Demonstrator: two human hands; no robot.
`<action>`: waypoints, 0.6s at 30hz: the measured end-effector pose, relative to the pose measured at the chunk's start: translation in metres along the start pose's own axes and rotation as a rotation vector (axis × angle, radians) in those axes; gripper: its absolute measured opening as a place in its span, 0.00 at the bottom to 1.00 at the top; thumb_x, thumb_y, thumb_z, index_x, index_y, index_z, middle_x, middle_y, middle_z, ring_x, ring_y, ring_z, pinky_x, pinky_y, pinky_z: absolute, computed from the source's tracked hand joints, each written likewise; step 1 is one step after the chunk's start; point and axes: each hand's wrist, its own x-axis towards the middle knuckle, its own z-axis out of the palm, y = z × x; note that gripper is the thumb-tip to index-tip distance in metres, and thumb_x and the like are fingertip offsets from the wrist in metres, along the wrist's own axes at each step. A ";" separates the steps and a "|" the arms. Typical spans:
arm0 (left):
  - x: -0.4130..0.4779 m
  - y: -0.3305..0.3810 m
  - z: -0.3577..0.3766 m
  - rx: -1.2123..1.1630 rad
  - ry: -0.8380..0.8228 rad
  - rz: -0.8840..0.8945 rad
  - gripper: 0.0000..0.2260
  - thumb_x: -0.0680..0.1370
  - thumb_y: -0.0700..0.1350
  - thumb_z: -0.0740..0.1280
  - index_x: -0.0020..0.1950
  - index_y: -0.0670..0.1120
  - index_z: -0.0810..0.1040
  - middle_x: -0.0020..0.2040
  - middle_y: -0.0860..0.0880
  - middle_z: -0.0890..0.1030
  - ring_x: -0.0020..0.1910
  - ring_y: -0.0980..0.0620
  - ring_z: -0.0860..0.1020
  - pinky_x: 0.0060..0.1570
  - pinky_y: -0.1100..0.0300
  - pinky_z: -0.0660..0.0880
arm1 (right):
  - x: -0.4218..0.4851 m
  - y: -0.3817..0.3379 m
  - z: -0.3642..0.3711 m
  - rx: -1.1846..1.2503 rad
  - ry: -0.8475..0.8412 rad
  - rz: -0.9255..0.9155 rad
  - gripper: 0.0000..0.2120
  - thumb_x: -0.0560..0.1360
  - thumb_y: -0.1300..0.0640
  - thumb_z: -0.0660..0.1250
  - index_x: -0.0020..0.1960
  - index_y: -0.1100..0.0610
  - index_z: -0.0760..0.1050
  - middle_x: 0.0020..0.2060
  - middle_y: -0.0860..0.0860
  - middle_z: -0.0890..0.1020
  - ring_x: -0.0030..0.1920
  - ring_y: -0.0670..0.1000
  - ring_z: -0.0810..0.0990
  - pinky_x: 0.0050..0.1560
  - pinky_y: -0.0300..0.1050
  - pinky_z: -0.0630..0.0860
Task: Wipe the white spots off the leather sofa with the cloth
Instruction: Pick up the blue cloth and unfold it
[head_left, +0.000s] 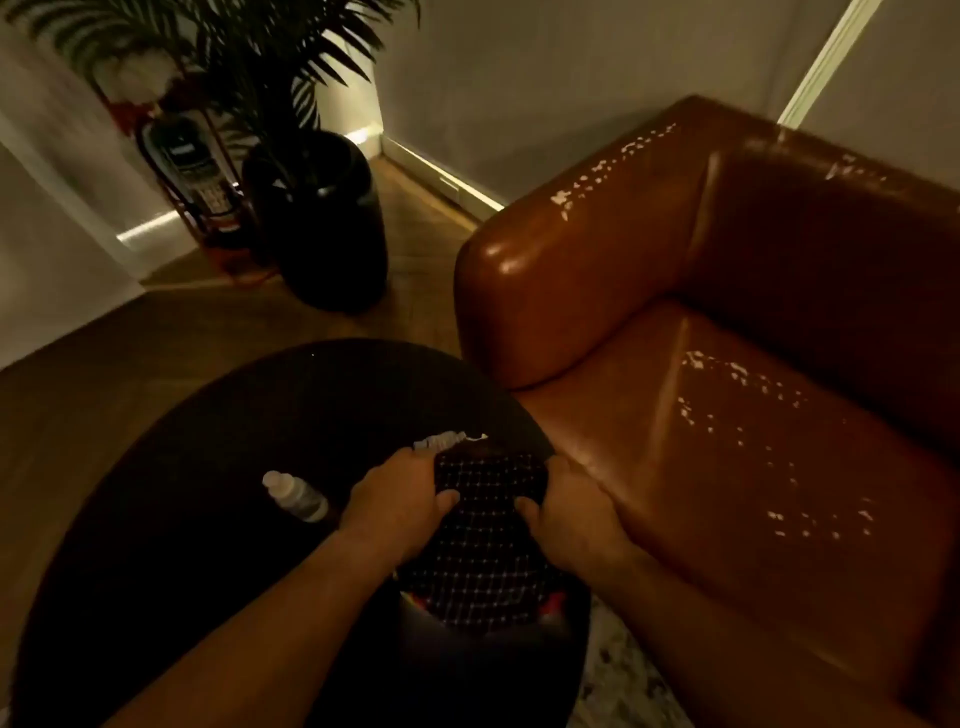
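Observation:
A brown leather sofa (753, 322) fills the right side. White spots (769, 447) speckle its seat cushion, and more white spots (613, 171) run along the top of the armrest and backrest. A dark cloth (488, 540) with a light grid pattern lies on the round dark table (208, 493) beside the sofa. My left hand (402, 506) grips the cloth's left side. My right hand (563, 512) grips its right side. Both hands sit close together over the table, left of the seat cushion.
A small clear bottle (296, 496) with a white cap lies on the table left of my hands. A white crumpled item (441, 441) lies just beyond the cloth. A tall black planter (322, 223) with a palm and a fire extinguisher (192, 171) stand in the far corner.

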 end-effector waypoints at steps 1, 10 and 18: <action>0.003 0.000 0.001 -0.027 0.012 -0.023 0.21 0.75 0.55 0.66 0.66 0.49 0.70 0.58 0.48 0.75 0.54 0.48 0.76 0.51 0.54 0.74 | 0.004 0.000 -0.001 0.017 -0.007 0.020 0.20 0.74 0.47 0.66 0.60 0.56 0.67 0.57 0.55 0.75 0.55 0.57 0.77 0.54 0.50 0.76; -0.003 0.009 -0.006 -0.067 0.138 0.077 0.09 0.74 0.48 0.67 0.41 0.53 0.67 0.44 0.55 0.70 0.42 0.56 0.70 0.41 0.61 0.70 | -0.001 -0.005 -0.014 0.113 0.028 -0.091 0.08 0.69 0.53 0.68 0.37 0.50 0.68 0.36 0.48 0.76 0.33 0.47 0.75 0.29 0.41 0.68; 0.008 0.025 -0.041 -0.433 -0.108 0.132 0.13 0.75 0.45 0.68 0.57 0.54 0.70 0.52 0.54 0.76 0.48 0.59 0.76 0.44 0.67 0.72 | -0.002 -0.015 -0.049 0.411 -0.177 -0.024 0.18 0.64 0.57 0.70 0.52 0.49 0.70 0.43 0.48 0.80 0.37 0.45 0.81 0.34 0.38 0.77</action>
